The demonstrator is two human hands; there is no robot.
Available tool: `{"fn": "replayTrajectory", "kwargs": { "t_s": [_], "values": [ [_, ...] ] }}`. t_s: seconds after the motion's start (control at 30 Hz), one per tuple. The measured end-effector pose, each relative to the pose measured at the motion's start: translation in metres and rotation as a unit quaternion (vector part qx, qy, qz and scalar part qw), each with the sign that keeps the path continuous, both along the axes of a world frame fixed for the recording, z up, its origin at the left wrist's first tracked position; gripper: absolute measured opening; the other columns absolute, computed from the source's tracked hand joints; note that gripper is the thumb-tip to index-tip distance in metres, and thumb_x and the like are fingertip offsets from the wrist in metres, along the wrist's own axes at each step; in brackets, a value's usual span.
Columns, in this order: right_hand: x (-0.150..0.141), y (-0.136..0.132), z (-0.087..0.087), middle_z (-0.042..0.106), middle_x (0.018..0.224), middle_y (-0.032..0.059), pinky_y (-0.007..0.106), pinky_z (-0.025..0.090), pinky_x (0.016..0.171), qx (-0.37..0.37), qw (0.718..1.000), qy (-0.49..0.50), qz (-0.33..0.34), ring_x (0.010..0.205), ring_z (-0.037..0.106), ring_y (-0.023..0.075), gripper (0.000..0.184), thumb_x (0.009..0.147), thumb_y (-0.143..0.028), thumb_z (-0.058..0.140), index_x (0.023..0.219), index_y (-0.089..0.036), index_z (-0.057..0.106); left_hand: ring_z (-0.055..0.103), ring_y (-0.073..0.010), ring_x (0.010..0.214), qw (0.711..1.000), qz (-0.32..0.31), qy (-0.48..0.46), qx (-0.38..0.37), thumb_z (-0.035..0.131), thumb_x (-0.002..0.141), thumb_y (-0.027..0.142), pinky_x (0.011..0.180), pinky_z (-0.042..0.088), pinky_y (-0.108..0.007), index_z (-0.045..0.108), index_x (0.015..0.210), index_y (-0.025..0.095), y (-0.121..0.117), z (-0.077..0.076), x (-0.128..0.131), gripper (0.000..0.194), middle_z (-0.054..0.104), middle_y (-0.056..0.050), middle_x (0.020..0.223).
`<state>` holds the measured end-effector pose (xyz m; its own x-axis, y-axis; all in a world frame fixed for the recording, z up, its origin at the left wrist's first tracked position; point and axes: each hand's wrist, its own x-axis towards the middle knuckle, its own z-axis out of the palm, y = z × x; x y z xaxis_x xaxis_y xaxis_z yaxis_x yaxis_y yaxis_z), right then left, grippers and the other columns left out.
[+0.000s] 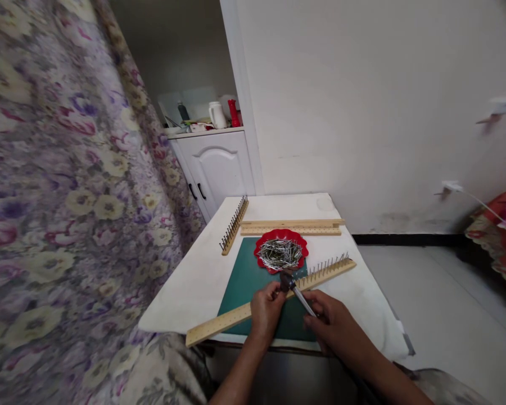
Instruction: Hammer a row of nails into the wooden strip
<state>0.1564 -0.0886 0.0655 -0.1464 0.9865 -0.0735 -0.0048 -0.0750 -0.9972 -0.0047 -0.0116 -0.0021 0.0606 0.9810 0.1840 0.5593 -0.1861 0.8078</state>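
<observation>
My right hand [326,318] grips a hammer [303,301] by its pale handle. The dark hammer head sits right by the fingertips of my left hand [266,309], over a long wooden strip [219,324]. The fingers of my left hand are pinched together on the strip, and whatever is between them is hidden. Upright nails [324,267] stand in a row along the strip's right part, while its left part shows small holes. Just beyond the hands, a red scalloped dish [258,247] holds a heap of loose nails [280,254].
A green mat [238,281] lies under the strip and dish on the white-covered table [185,292]. A strip full of nails [235,225] lies at the left, and more wooden strips [290,227] lie behind the dish. A floral curtain [88,197] hangs to the left.
</observation>
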Motion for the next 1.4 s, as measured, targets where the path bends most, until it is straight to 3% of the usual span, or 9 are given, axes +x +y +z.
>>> {"fn": "replayTrajectory", "kwargs": {
  "t_s": [0.67, 0.87, 1.1, 1.27, 1.4],
  "values": [
    [0.001, 0.001, -0.001, 0.056, 0.058, -0.0069, 0.015, 0.031, 0.028, 0.021, 1.000, -0.002, -0.002, 0.030, 0.037, 0.0055, 0.032, 0.072, -0.013, 0.051, 0.102, -0.022, 0.061, 0.050, -0.0111, 0.056, 1.000, -0.003, 0.009, 0.003, 0.052, 0.078, 0.035, 0.054, 0.033, -0.018, 0.066, 0.074, 0.018, 0.001, -0.005, -0.002, 0.022, 0.059, 0.003, 0.061],
    [0.002, 0.002, 0.000, 0.062, 0.063, -0.0046, 0.015, 0.030, 0.028, 0.010, 1.000, 0.005, 0.015, 0.031, 0.040, 0.0053, 0.031, 0.073, -0.014, 0.050, 0.102, -0.020, 0.060, 0.052, -0.0113, 0.057, 1.000, -0.007, 0.000, 0.004, 0.052, 0.079, 0.034, 0.055, 0.034, -0.019, 0.066, 0.073, 0.017, 0.002, -0.003, -0.001, 0.023, 0.060, 0.003, 0.061],
    [0.013, 0.010, 0.000, 0.061, 0.065, -0.0055, 0.015, 0.029, 0.030, 0.014, 0.999, 0.031, -0.035, 0.030, 0.043, 0.0041, 0.029, 0.078, -0.024, 0.055, 0.107, -0.020, 0.053, 0.056, -0.0130, 0.065, 0.999, -0.044, -0.023, 0.001, 0.053, 0.079, 0.033, 0.059, 0.037, -0.020, 0.064, 0.076, 0.017, 0.002, 0.003, -0.010, 0.019, 0.063, 0.002, 0.069],
    [0.014, 0.019, 0.001, 0.060, 0.065, -0.0057, 0.015, 0.032, 0.031, 0.032, 0.996, 0.049, -0.065, 0.031, 0.042, 0.0039, 0.027, 0.079, -0.027, 0.056, 0.104, -0.018, 0.051, 0.052, -0.0129, 0.062, 0.996, -0.001, 0.057, 0.064, 0.046, 0.084, 0.031, 0.059, 0.037, -0.021, 0.061, 0.080, 0.018, 0.021, 0.026, -0.024, 0.020, 0.058, 0.001, 0.067],
    [0.012, 0.022, -0.003, 0.060, 0.066, -0.0060, 0.015, 0.032, 0.030, 0.038, 0.996, 0.059, -0.062, 0.031, 0.042, 0.0036, 0.025, 0.080, -0.026, 0.055, 0.103, -0.019, 0.051, 0.054, -0.0182, 0.079, 0.965, 0.038, 0.230, 0.121, 0.048, 0.083, 0.028, 0.071, 0.038, -0.027, 0.062, 0.077, 0.018, 0.049, 0.043, -0.024, 0.018, 0.061, -0.004, 0.081]
  ]
}}
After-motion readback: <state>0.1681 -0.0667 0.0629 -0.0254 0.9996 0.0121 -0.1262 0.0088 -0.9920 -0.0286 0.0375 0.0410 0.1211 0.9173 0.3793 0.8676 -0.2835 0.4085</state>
